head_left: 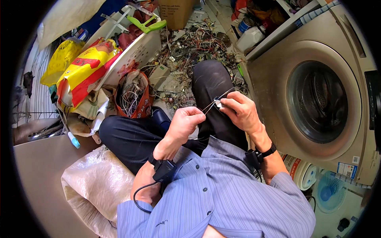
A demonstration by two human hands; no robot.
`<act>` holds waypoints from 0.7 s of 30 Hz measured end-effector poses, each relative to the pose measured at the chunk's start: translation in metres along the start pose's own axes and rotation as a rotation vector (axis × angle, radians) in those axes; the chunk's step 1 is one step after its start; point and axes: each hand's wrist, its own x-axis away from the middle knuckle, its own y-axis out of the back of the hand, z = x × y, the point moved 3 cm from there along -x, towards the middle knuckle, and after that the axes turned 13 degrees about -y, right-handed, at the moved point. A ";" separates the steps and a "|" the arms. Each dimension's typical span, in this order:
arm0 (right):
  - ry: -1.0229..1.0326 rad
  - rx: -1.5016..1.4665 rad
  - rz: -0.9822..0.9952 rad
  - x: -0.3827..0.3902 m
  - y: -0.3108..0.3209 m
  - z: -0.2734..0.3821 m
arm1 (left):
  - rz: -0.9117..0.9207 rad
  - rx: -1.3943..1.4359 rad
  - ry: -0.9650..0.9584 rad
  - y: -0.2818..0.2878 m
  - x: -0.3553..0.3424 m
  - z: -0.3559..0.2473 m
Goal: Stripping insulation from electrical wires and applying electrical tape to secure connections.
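Above my raised dark-trousered knee, both hands work at a few thin wires [208, 107]. My left hand [185, 125] is closed, with thumb and forefinger pinching the wire ends. Close by on the right, my right hand [243, 113] is closed around a small white piece [218, 104] that looks like a plug connector. The wires run from the left fingertips to this piece, and a darker length sticks out past it toward the upper right. How the wires join the piece is too small to make out. Each wrist wears a black strap with a small box.
Tangled wire scraps [190, 47] cover the floor ahead. An orange-red bag [135, 99] of pale cables stands left of my knee, beside a white basket [139, 49] and a yellow-and-red bag [85, 71]. A front-loading washing machine [274, 87] borders the right; a cardboard box [176, 14] stands behind.
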 end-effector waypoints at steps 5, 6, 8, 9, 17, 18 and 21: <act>0.061 -0.028 0.040 0.001 0.002 -0.002 | 0.058 -0.039 0.044 0.007 -0.001 -0.009; 0.061 -0.028 0.040 0.001 0.002 -0.003 | 0.083 -0.066 0.061 0.008 -0.003 -0.008; 0.098 0.001 0.046 0.000 0.002 -0.004 | 0.109 -0.093 0.078 0.012 -0.006 -0.011; 0.099 0.001 0.048 0.000 0.004 -0.003 | 0.123 -0.137 0.075 0.015 -0.008 -0.013; 0.017 0.031 0.072 0.002 0.008 -0.005 | 0.170 -0.169 0.070 0.015 -0.015 -0.021; 0.017 0.032 0.071 0.003 0.008 -0.004 | 0.179 -0.153 0.085 0.014 -0.015 -0.018; -0.064 -0.018 0.077 0.004 0.007 -0.002 | 0.146 -0.140 0.092 0.014 -0.013 -0.015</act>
